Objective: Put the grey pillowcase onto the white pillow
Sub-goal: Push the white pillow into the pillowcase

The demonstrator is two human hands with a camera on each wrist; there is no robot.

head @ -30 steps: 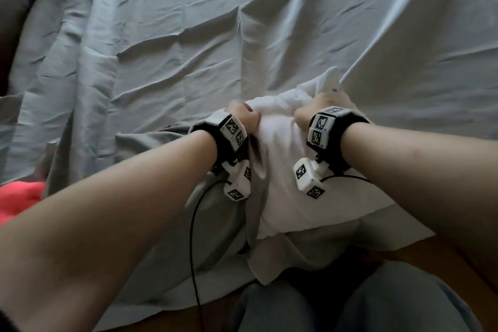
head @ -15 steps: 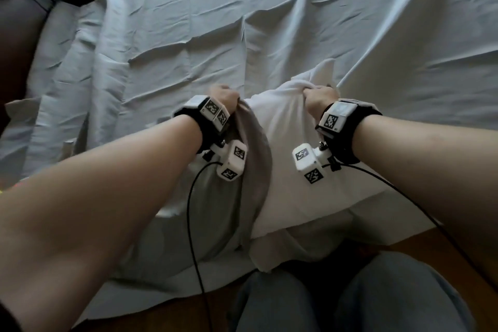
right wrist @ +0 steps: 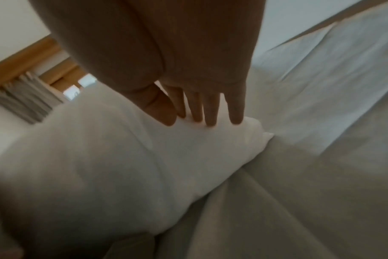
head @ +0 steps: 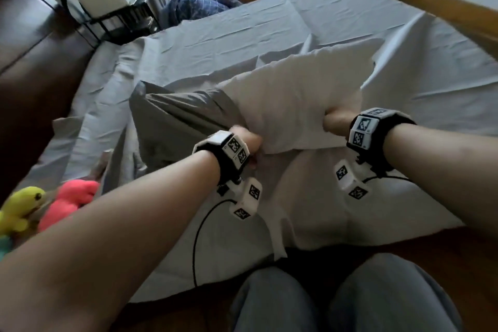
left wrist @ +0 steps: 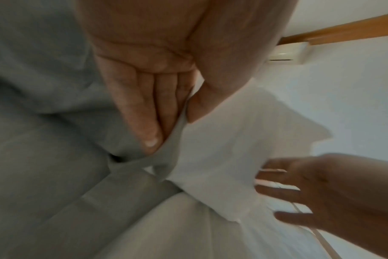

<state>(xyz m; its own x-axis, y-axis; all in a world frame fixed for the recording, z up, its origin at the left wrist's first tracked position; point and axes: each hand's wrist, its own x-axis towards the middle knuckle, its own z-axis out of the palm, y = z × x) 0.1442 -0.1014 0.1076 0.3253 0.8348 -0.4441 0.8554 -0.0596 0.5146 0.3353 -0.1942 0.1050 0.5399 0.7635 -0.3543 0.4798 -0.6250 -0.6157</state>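
From my remote seat, going left to right: two plush toys, a yellow one [head: 20,209] and a pink one [head: 70,201], lie at the bed's [head: 336,21] left edge. The grey pillowcase [head: 175,121] comes next, a crumpled, creased length stretching left over the pale sheet. My left hand [head: 246,140] pinches its hem between thumb and curled fingers [left wrist: 144,115], right where grey cloth meets white. The white pillow [head: 291,105] is soft and puffy, lifted off the bed and tilted (one corner pointing up to the right), still largely uncovered. My right hand [head: 336,122] presses into it with straight fingers [right wrist: 210,108] close together. I can read no writing; the wrist bands carry only black-and-white square markers.
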